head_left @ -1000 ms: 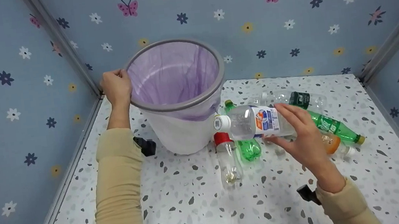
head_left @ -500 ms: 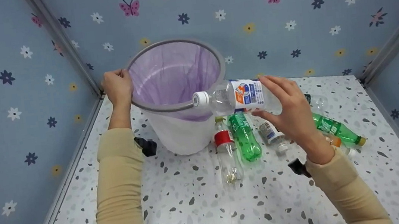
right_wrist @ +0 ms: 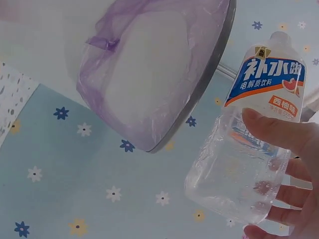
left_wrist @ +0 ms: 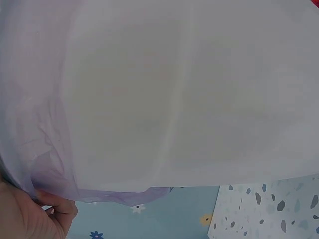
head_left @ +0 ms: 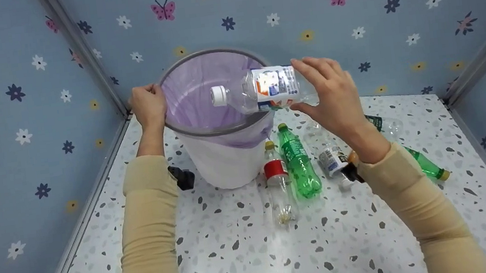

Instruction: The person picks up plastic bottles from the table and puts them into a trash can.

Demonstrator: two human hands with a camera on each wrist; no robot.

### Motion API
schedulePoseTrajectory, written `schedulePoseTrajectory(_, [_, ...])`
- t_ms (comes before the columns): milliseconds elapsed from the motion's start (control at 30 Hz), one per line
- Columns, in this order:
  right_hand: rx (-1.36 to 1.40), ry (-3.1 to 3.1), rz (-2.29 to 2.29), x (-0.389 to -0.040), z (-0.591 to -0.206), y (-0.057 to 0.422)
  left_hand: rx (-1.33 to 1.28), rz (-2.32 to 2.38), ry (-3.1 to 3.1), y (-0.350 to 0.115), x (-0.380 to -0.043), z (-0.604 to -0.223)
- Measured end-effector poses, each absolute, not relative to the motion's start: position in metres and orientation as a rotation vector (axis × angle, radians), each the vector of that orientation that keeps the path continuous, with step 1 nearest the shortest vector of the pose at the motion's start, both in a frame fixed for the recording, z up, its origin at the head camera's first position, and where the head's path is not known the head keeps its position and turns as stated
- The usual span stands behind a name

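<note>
A white trash can (head_left: 228,165) with a grey rim and a purple liner bag (head_left: 194,110) stands left of centre. My left hand (head_left: 148,105) grips its rim on the left side, fingers curled over the bag's edge; the left wrist view shows those fingers (left_wrist: 62,211) at the liner. My right hand (head_left: 334,94) holds a clear plastic bottle (head_left: 276,88) by its base end, thumb on one side and fingers on the other. The bottle lies sideways over the right part of the opening, white cap pointing left. In the right wrist view its label (right_wrist: 266,82) is white, blue and orange.
Right of the can lie a red-labelled bottle (head_left: 276,169), a green bottle (head_left: 299,160) and a white-labelled bottle (head_left: 332,160). Further right are another green bottle (head_left: 429,164) and a dark-labelled clear one (head_left: 388,124). Flowered blue walls (head_left: 302,15) enclose the speckled surface (head_left: 234,256).
My right hand has carried the clear bottle up and left, from beside the can to over its opening. My left hand stays at the rim.
</note>
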State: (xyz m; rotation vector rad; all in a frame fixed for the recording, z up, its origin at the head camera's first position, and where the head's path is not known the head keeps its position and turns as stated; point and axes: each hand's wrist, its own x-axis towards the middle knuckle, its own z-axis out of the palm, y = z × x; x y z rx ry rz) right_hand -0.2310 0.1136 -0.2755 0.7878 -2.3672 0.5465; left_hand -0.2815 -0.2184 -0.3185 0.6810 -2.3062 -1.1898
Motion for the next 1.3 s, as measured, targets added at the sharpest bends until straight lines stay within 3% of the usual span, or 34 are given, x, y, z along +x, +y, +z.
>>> schedulePoseTrajectory(633, [0.821,-2.605,0.153,-0.267,-0.244,0.059,0.684,-1.155,-2.289,-0.216,-0.283,-0.320])
schedulePoseTrajectory(1300, [0.860,-2.790,-0.091,-0.282,-0.250,0.007,0.680,-1.181,-2.300,-0.216,-0.279,-0.320])
